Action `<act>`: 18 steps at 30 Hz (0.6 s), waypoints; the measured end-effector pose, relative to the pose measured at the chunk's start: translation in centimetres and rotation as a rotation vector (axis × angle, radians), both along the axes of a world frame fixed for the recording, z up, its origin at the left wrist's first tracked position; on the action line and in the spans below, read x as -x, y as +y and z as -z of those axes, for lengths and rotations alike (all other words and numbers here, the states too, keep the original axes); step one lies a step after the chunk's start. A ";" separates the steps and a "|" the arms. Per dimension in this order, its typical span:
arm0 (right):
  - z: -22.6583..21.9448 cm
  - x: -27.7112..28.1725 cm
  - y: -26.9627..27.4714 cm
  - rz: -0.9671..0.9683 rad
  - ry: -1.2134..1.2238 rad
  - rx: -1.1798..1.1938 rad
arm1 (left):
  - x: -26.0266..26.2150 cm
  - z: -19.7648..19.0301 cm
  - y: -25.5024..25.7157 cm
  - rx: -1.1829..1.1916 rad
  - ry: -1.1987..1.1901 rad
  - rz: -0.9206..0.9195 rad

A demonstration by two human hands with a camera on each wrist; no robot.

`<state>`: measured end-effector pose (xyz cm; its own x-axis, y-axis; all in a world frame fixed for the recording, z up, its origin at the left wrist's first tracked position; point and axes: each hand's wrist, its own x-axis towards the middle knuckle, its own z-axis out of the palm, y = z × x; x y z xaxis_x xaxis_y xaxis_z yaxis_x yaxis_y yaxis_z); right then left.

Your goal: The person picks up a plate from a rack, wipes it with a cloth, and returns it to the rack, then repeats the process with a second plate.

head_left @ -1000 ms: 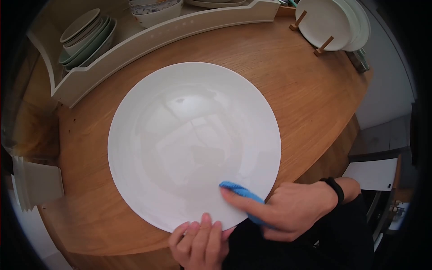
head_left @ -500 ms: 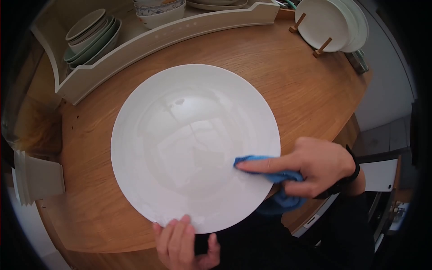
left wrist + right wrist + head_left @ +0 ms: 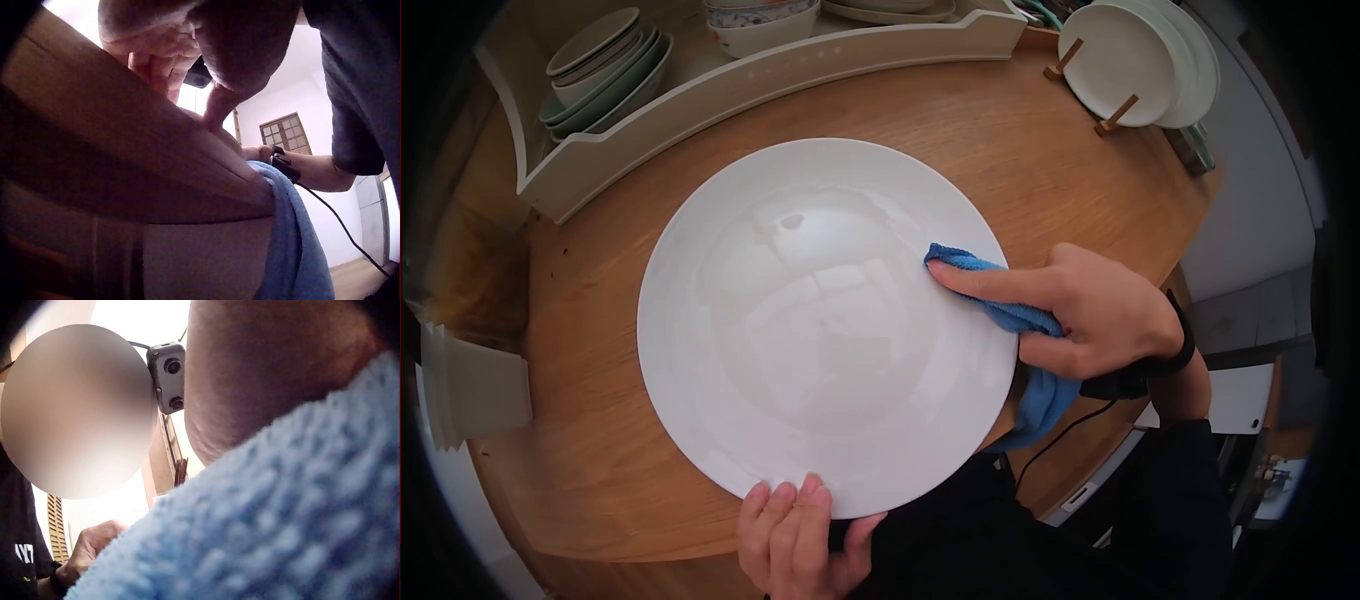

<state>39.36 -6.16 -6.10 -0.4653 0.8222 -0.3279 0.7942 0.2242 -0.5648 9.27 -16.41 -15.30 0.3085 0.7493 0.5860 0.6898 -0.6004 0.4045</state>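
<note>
A large round white plate lies on the wooden table, its near rim at the front edge. My left hand holds that rim, fingertips on top and thumb at the edge. In the left wrist view, the left hand shows from below at the table's edge. My right hand grips a blue cloth, its extended index finger pressing one end onto the plate's right side. The rest of the cloth hangs past the table edge. Close up, the cloth's fluffy weave fills much of the right wrist view.
Behind the plate stands a cream-edged tray with stacked bowls and dishes. Plates on a wooden rack stand at the far right. White stacked containers sit at the left. A black cable hangs near the right wrist.
My right hand has slid the cloth from the plate's near side up along its right side. The left hand has shifted left along the near rim.
</note>
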 end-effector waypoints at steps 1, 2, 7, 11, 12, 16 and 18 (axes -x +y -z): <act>0.0 0.1 -0.2 -0.004 0.007 0.005 | 0.0 0.0 0.0 -0.008 0.001 -0.006; 0.0 0.3 -0.4 -0.008 0.014 0.013 | -0.1 0.0 -0.1 -0.006 -0.002 -0.007; 0.5 0.2 -1.9 -0.048 0.084 0.078 | -1.4 0.1 -1.4 -0.028 0.044 -0.012; -0.1 1.0 -3.3 -0.138 0.061 0.215 | -3.0 0.1 -1.3 -0.048 -0.010 0.113; -0.3 1.3 -3.6 -0.177 0.073 0.295 | -3.8 0.8 -1.1 -0.052 -0.018 0.113; -0.1 2.8 -4.6 -0.223 0.095 0.322 | -5.2 1.1 -1.1 -0.029 0.044 0.118; -0.3 3.5 -4.4 -0.214 0.062 0.307 | -6.6 0.8 0.5 -0.116 -0.079 0.035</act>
